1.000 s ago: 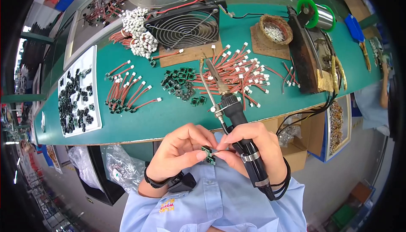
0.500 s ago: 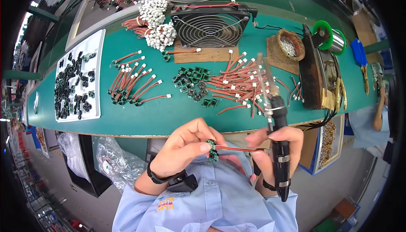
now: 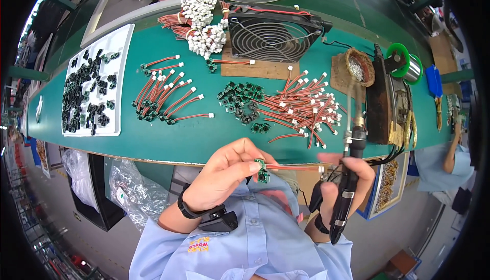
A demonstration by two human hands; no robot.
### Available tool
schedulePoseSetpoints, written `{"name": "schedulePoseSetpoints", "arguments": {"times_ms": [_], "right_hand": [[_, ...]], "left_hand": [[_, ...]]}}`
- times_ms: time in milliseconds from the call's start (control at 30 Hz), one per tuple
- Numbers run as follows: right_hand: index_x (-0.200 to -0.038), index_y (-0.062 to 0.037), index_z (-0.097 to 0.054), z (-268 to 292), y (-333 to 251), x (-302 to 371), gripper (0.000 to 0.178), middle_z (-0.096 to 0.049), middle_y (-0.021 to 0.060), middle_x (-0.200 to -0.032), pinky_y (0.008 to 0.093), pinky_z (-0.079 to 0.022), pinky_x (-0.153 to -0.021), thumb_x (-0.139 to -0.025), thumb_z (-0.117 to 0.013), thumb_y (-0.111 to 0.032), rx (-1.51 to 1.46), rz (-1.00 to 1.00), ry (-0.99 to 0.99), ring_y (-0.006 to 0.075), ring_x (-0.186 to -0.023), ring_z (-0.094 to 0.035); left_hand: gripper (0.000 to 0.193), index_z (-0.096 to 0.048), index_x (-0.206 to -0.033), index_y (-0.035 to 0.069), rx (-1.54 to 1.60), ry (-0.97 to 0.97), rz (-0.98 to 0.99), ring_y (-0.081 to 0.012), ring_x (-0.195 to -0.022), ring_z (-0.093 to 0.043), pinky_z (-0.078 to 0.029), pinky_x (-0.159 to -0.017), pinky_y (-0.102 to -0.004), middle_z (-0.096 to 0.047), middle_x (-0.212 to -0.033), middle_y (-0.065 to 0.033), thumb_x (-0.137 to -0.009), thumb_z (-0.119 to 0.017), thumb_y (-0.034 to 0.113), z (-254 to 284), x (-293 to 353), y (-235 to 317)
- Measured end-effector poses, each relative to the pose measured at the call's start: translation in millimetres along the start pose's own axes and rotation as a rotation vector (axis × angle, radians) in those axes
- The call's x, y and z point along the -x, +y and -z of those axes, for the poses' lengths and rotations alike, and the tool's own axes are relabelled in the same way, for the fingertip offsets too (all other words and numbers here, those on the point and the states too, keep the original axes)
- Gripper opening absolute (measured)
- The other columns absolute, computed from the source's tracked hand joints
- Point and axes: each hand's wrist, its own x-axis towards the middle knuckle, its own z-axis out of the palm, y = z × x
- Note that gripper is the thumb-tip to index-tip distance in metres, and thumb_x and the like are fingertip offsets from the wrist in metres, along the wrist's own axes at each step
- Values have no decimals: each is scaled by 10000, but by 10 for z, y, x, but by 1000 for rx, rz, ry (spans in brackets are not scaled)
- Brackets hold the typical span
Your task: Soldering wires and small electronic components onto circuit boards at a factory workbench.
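My left hand [image 3: 219, 175] pinches a small green circuit board [image 3: 262, 173] between thumb and fingers, just in front of the table edge. From that board a red-and-black wire lead [image 3: 291, 168] runs right to a white connector. My right hand [image 3: 361, 172] is wrapped round the black handle of a soldering iron [image 3: 348, 185], which has a thin tube along its shaft. The iron points up and away; its blurred tip lies near a round bowl [image 3: 356, 67] of silvery bits. My right thumb and a blurred finger are apart from the connector.
A white tray [image 3: 115, 96] of small boards lies left. Wired boards [image 3: 150, 107] and loose wire leads [image 3: 306, 109] spread mid-table. Behind stand a black fan [image 3: 273, 37] and bundled connectors [image 3: 205, 40]; at right, a solder spool [image 3: 403, 63]. Another person's arm [image 3: 451, 150] shows far right.
My right hand with the soldering iron has moved right, away from the lead's end, whose white connector now shows. The left hand keeps its pinch on the board. The whole view has shifted slightly.
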Motion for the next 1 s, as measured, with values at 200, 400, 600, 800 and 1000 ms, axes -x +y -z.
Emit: {"name": "schedulePoseSetpoints", "arguments": {"times_ms": [200, 400, 600, 800, 1000], "right_hand": [[-1167, -2, -423, 323, 254, 197, 599, -569, 147, -942, 310, -411, -751, -761, -659, -373, 66, 157, -126, 202, -820, -562], [-1102, -25, -525, 267, 312, 244, 429, -577, 110, -941, 286, -398, -812, -733, -693, -165, 299, 35, 32, 175, -827, -546], [-1228, -22, -471, 234, 673, -242, 508, -534, 121, -1142, 299, -408, -883, -744, -620, 17, 201, -121, 433, 181, -941, -545], [-1246, 7, -430, 156, 488, -124, 469, -528, 102, -1133, 290, -410, -873, -816, -594, -87, 195, -203, 441, 159, -971, -523], [-1073, -70, -539, 258, 372, 350, 407, -598, 65, -814, 306, -380, -724, -750, -675, -276, -40, 151, -36, 129, -782, -541]], "left_hand": [[84, -452, -899, 34, -202, 184, -228, -106, -844, -535, -409, -714, -235, -596, -1020, -151, -846, -503, -6, -9, -4, 18], [102, -454, -872, 43, -376, 261, -448, -108, -801, -541, -409, -687, -216, -610, -960, -146, -830, -544, 64, -43, -46, -68], [126, -436, -907, 20, -375, 235, -376, -186, -955, -564, -418, -841, -300, -587, -1004, -179, -824, -504, -48, -35, 24, -35], [106, -448, -877, 41, -389, 324, -423, -81, -769, -517, -397, -662, -207, -614, -958, -149, -817, -535, 31, -68, 3, -72], [122, -432, -902, 21, -397, 245, -422, -156, -938, -555, -418, -817, -285, -593, -1010, -168, -828, -506, -42, -36, -44, -15]]}}
